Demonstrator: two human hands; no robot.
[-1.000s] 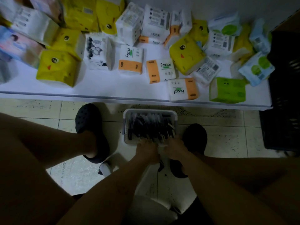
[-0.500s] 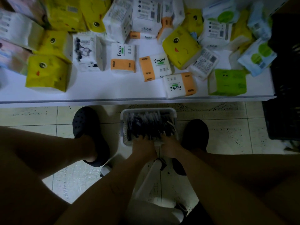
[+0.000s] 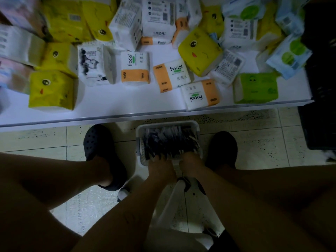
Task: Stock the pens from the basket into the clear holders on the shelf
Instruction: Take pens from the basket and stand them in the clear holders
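A white basket (image 3: 140,142) stands on the tiled floor between my two feet, filled with several dark pens (image 3: 169,140). My left hand (image 3: 161,165) and my right hand (image 3: 190,161) both reach into the near end of the basket, fingers down among the pens. The fingertips are buried in the pile, so whether either hand grips pens is not clear. No clear holder is in view.
A white shelf (image 3: 127,106) lies just beyond the basket, covered with many tissue packs: yellow (image 3: 51,90), orange-and-white (image 3: 171,77), green (image 3: 256,87). A black crate (image 3: 320,88) stands at the right. A white stool (image 3: 174,211) sits under me. My black shoes (image 3: 101,148) flank the basket.
The camera has tilted and shifted slightly, so the shelf fills more of the view. Both hands have pushed a little further into the pens.
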